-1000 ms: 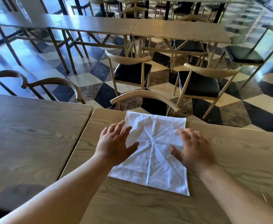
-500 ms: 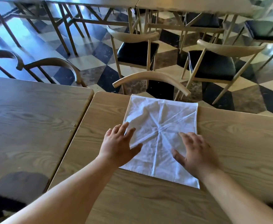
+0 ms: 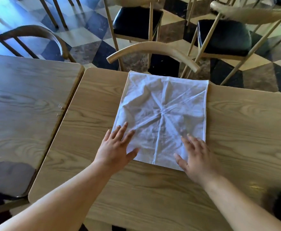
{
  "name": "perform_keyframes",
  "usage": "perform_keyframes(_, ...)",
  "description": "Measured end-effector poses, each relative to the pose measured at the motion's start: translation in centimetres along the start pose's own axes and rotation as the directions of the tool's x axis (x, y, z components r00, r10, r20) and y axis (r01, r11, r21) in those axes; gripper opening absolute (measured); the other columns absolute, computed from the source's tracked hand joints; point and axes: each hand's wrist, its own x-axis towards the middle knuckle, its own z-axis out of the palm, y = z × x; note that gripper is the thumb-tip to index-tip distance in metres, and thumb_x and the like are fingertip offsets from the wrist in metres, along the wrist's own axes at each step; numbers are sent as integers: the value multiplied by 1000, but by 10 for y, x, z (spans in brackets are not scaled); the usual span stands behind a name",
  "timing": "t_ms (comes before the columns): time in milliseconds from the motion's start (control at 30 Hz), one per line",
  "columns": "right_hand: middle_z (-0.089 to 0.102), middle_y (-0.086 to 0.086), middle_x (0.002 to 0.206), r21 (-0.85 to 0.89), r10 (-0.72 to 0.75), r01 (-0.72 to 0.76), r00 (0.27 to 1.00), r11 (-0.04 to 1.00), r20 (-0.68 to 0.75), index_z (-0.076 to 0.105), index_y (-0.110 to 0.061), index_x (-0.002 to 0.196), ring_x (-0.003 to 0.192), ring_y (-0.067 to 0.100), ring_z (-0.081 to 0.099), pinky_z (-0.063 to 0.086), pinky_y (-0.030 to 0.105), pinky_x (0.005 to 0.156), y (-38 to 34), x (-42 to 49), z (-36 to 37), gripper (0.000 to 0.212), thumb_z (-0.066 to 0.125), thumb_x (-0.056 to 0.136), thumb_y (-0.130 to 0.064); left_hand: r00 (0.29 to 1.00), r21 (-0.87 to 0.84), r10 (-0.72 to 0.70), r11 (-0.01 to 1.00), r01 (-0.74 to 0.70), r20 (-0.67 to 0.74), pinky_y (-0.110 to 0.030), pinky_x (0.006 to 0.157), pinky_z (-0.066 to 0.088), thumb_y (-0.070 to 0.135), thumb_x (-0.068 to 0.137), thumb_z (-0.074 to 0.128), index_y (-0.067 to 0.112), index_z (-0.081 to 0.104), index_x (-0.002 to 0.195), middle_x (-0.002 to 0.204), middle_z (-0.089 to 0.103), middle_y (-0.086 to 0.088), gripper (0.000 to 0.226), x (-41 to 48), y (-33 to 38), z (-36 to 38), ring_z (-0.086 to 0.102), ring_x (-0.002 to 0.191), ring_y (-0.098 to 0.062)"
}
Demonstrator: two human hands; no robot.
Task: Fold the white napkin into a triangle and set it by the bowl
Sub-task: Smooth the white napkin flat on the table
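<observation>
Creased white square cloth napkin (image 3: 161, 117) spread flat and unfolded on the light wood-grain table (image 3: 246, 124), reaching its far edge, my left hand (image 3: 116, 149) flat on the near left corner, fingers spread, my right hand (image 3: 196, 158) flat on the near right corner, both pressing with straight fingers, grasping nothing, pale curved wooden chair back (image 3: 153, 49) just beyond

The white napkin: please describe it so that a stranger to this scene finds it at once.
Find the light wooden table on the right, with a curved chair back at its far edge. The white napkin lies flat on it as a square, with the left hand and right hand on its near corners. It is the only cloth, creased in lines meeting at its middle.
</observation>
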Motion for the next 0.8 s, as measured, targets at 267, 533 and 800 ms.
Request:
perform_keyframes(267, 37, 21, 165, -30, -77, 76, 997, 997, -25, 43, -14, 158, 152, 44, 35, 25, 56, 123, 15, -26, 37, 75, 40, 97, -58, 998, -8, 17, 1000, -18, -54, -57, 128, 20, 66, 98, 42, 31, 36, 163, 173, 28, -5, 73, -19, -5, 34, 22, 161, -29)
perform_keyframes(533, 18, 14, 173, -64, -63, 64, 998, 996, 28, 27, -21, 165, 159, 40, 18, -4, 47, 129, 16, -58, 43, 72, 31, 102, -57, 998, -31, 5, 999, -7, -66, -57, 130, 12, 67, 99, 37, 35, 30, 164, 176, 17, -1, 73, -45, -10, 45, 8, 164, -23)
perform_keyframes(800, 5, 10, 176, -79, -43, 49, 996, 996, 80, 10, -27, 168, 161, 36, 7, 0, 53, 128, 8, -85, 48, 72, 22, 105, -60, 998, -46, -1, 999, -2, -55, -59, 130, 9, 68, 99, 38, 37, 26, 165, 177, 12, 1, 74, -68, -11, 49, 1, 164, -19)
